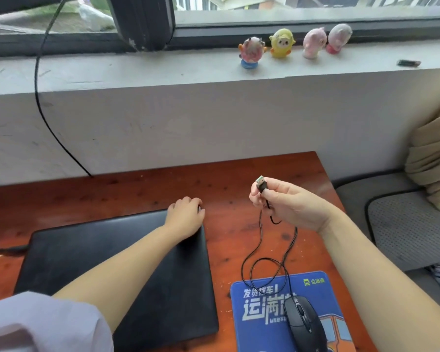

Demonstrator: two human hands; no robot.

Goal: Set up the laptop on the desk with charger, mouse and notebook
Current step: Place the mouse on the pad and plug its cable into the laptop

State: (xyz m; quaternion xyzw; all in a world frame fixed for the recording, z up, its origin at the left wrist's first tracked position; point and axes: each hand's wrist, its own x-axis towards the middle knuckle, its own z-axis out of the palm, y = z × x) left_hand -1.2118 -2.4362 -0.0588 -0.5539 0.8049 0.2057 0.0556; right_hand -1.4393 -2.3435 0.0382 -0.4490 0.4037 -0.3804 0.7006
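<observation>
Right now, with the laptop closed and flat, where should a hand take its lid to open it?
Probably the lid's front edge, nearest the person, from above. The laptop lies flat and shut, offering only thin edges. The left hand rests on its far right corner, likely the hinge side, and could steady it there. The right hand is busy pinching the mouse's USB plug.

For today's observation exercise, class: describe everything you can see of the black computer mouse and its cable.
The mouse is black, glossy plastic with a scroll wheel, lying flat on the blue mouse pad at the desk's near right. Its thin black cable loops loosely over pad and desk, then rises to the right hand, which pinches the USB plug, metal tip upward and unplugged.
</observation>
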